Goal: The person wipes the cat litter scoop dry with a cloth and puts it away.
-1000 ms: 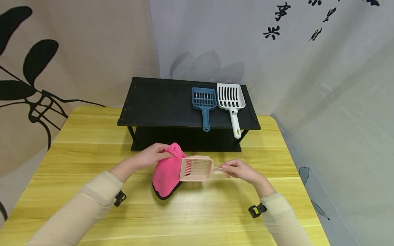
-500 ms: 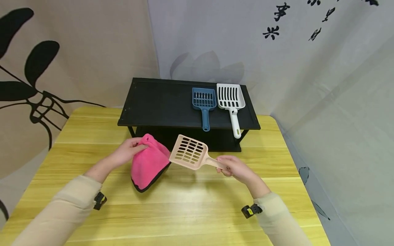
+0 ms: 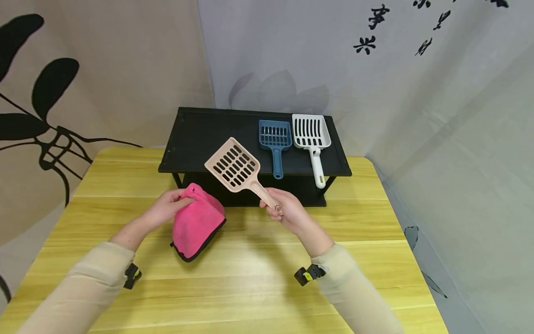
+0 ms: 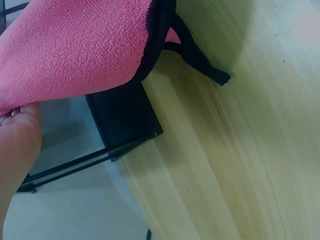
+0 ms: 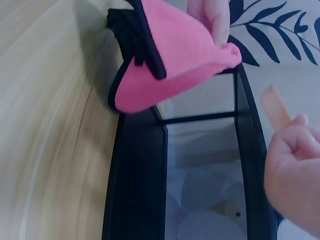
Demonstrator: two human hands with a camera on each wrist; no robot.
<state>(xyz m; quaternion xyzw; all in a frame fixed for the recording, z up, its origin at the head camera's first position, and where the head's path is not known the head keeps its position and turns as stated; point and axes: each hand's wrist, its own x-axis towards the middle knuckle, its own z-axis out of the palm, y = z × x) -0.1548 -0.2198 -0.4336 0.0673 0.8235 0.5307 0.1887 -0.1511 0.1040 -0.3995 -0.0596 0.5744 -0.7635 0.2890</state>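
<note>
My right hand [image 3: 288, 211] grips the handle of a beige slotted litter scoop [image 3: 233, 165], held up in front of the black shelf with its head toward the upper left. In the right wrist view only the blurred handle end [image 5: 275, 107] of that scoop shows beside the hand. My left hand [image 3: 163, 211] pinches the top of a pink fleece cloth [image 3: 197, 222] with black edging, which hangs over the table left of the scoop. A black strap [image 4: 202, 62] dangles from the cloth's edge in the left wrist view.
A black two-tier shelf [image 3: 196, 130] stands at the back of the wooden table [image 3: 250, 297]. On its top right lie a blue litter scoop [image 3: 275, 135] and a white litter scoop [image 3: 311, 132], handles toward me. A printed curtain [image 3: 267, 55] hangs behind.
The cloth, first against the scoop's head, has moved left with my left hand and come apart from it. My right hand has raised the scoop up and left toward the shelf.
</note>
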